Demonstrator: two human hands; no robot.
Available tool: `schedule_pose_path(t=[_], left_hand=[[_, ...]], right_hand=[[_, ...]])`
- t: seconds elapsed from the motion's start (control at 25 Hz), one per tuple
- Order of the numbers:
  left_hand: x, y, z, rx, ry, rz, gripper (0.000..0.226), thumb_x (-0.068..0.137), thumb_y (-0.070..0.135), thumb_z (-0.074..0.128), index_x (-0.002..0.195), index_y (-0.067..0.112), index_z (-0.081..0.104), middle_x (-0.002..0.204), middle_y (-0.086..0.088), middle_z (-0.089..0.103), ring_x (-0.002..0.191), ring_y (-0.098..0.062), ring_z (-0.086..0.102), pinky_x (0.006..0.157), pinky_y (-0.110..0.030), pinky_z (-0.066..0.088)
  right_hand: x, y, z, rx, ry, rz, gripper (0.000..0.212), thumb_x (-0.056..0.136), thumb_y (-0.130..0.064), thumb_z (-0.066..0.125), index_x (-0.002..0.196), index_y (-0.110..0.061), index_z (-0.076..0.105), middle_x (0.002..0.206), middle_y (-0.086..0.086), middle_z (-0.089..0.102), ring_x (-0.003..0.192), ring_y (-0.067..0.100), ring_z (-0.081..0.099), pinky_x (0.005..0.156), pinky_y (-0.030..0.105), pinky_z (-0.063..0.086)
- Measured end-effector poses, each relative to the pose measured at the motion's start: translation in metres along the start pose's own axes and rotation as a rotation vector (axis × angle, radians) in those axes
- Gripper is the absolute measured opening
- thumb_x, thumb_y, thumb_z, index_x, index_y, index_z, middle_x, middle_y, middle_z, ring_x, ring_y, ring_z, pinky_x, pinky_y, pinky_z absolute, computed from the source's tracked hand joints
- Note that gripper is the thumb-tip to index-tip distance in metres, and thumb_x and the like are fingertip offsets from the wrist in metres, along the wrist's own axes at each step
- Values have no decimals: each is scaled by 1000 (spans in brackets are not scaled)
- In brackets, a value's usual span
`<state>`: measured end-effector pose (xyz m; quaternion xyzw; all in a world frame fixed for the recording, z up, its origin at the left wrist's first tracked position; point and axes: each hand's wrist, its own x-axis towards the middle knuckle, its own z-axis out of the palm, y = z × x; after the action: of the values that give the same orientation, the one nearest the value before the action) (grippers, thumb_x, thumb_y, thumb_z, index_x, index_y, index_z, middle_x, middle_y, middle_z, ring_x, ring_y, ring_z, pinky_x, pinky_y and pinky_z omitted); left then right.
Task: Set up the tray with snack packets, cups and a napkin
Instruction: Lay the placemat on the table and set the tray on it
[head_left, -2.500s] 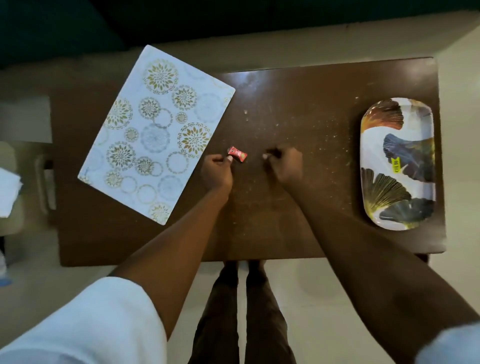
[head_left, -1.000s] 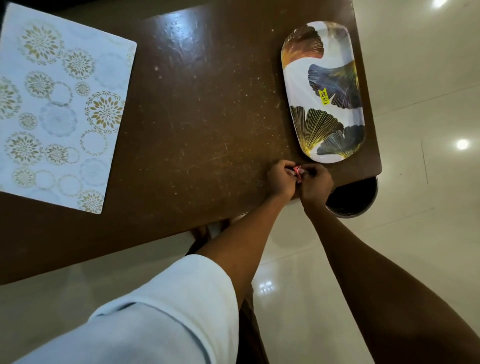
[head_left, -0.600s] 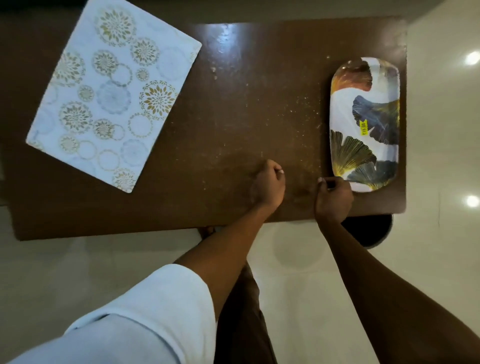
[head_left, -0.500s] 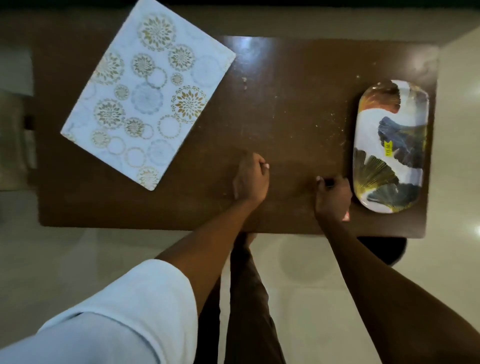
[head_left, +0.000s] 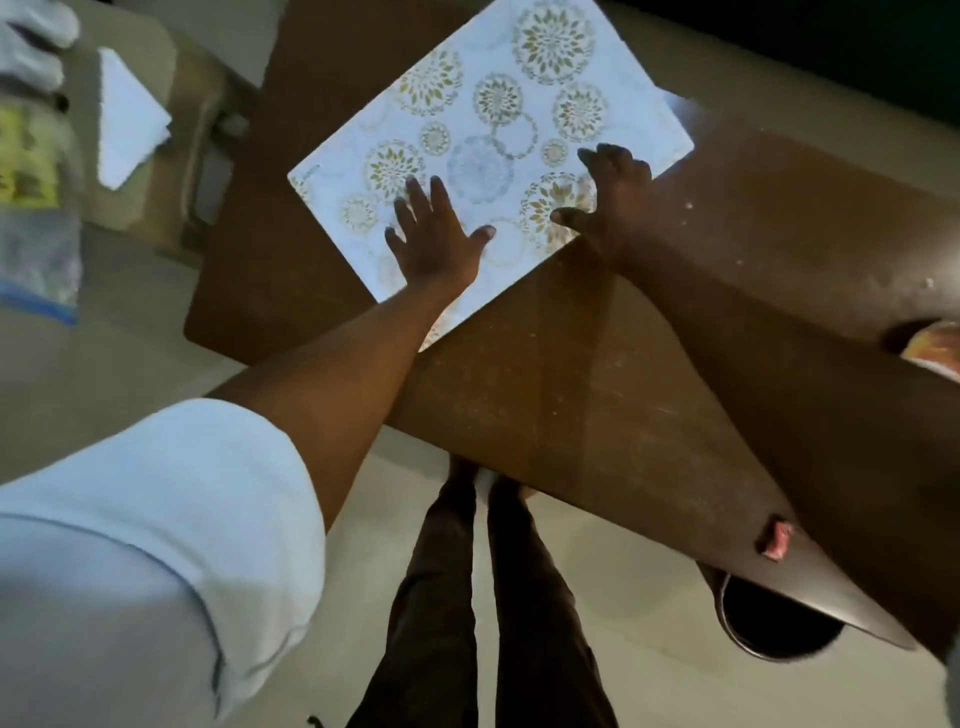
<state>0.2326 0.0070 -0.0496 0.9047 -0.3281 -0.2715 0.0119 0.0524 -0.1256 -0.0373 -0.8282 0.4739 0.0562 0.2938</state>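
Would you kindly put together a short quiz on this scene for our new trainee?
1. True or false: the left hand and the right hand both rest open on the white rectangular placemat patterned with gold and blue circles.
2. Where is the small red wrapper? A: on the placemat. B: near the front edge of the brown wooden table. C: held in the left hand.
3. Fill in: the dark round bin stands on the floor, partly ___ the table's corner.
Key: 1 true; 2 B; 3 under.
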Motion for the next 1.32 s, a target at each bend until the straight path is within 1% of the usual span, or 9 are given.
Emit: schedule_pose_path(t=[0.08, 0.16, 0.4, 0.56, 0.72, 0.84, 0.96, 1.08, 1.32], left_hand=[[10, -15, -1, 22, -69, -30, 104, 91, 72, 53, 165, 23, 0, 173, -10, -10, 161, -34, -5, 124, -63, 8], [14, -24, 3, 3, -98, -37, 110, 87, 74, 57, 165, 24, -3, 172, -9, -15, 160, -35, -9, 122, -68, 8], [18, -29, 13, 54, -73, -3, 126, 75, 81, 63, 165, 24, -4, 172, -9, -14, 160, -37, -6, 116, -75, 13], [20, -30, 16, 76, -53, 18, 127, 73, 83, 63, 165, 24, -3, 173, -9, -13, 160, -37, -6, 117, -75, 12], [26, -31, 12, 102, -85, 100, 128, 73, 83, 64, 164, 26, -4, 173, -7, -14, 160, -36, -8, 118, -76, 11], [28, -24, 8, 156, -131, 216, 127, 74, 81, 66, 164, 26, -5, 172, -6, -16, 160, -35, -10, 118, -75, 10], [27, -15, 8, 214, -166, 345, 126, 75, 78, 68, 164, 27, -5, 172, -6, -18, 160, -35, -12, 119, -75, 9], [23, -5, 11, 280, -198, 452, 128, 74, 77, 69, 164, 29, -7, 172, -4, -20, 160, -34, -13, 120, -74, 8], [-2, 3, 28, 393, -228, 638, 131, 72, 76, 72, 163, 30, -10, 171, -2, -22, 160, -33, -14, 120, -73, 8]], right_hand=[[35, -16, 1, -99, -61, -84, 93, 89, -52, 74, 164, -23, 28, 172, 9, 21, 156, 39, 23, 118, 61, 33], [62, -27, 6, -169, -83, -143, 99, 87, -55, 75, 165, -24, 23, 174, 9, 15, 158, 40, 18, 118, 66, 33], [88, -6, 11, -254, -168, -112, 112, 79, -80, 64, 166, -36, 8, 176, 7, -3, 160, 47, -1, 116, 81, 10], [81, 4, 11, -245, -203, -98, 113, 77, -90, 53, 165, -41, 3, 176, 4, -10, 159, 47, -8, 114, 84, 4], [62, 8, 13, -196, -174, -10, 112, 78, -89, 53, 166, -39, 3, 176, 3, -11, 159, 47, -9, 114, 84, 5], [34, 23, 20, -155, -120, 105, 112, 78, -91, 49, 166, -40, 1, 175, 2, -12, 159, 46, -9, 115, 83, 6], [0, 37, 31, -89, -84, 235, 112, 79, -92, 47, 165, -41, -2, 175, 0, -15, 160, 45, -11, 116, 82, 6], [-40, 52, 42, -8, -47, 351, 113, 78, -90, 52, 164, -44, -5, 174, -5, -18, 160, 43, -12, 115, 82, 8], [-120, 67, 73, 97, 3, 524, 112, 80, -88, 53, 162, -46, -11, 172, -8, -23, 159, 44, -13, 115, 82, 11]])
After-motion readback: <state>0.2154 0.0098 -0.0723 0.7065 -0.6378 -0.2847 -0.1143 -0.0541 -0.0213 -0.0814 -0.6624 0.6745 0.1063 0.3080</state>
